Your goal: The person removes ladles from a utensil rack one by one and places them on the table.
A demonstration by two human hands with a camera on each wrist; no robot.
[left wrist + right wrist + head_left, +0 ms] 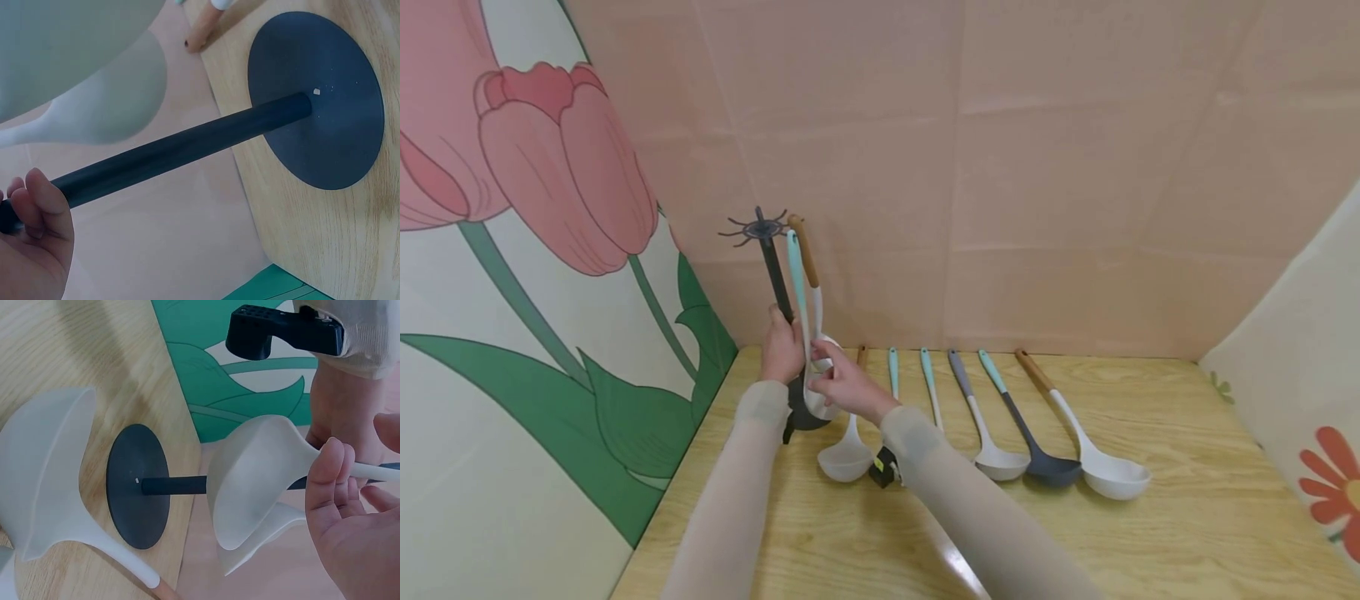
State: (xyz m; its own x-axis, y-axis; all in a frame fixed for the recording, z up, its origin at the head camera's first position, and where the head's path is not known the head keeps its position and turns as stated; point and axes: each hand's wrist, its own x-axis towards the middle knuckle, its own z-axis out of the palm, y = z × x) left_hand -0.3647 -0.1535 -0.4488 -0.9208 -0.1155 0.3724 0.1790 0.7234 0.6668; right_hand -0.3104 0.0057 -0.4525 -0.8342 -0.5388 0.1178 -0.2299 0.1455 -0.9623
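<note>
A black utensil stand (773, 268) with a ring of hooks on top rises from a round base (337, 144) at the table's back left. My left hand (782, 348) grips its pole partway up. In my right hand (853, 386) I hold a ladle with a mint handle (797, 267) by its white neck, just above the bowl (262, 469). The ladle stands upright beside the pole, its handle end close to the hooks; whether it is hooked, I cannot tell. Just behind it, a white ladle with a wooden handle (806, 254) hangs at the stand.
A row of ladles lies on the wooden table (1210, 517): a wooden-handled one (846, 461) nearest the stand, then mint, grey-handled (1000, 464), dark-bowled (1052, 469) and another wooden-handled one (1116, 477). A tulip-printed wall borders the left, a pinkish sheet the back.
</note>
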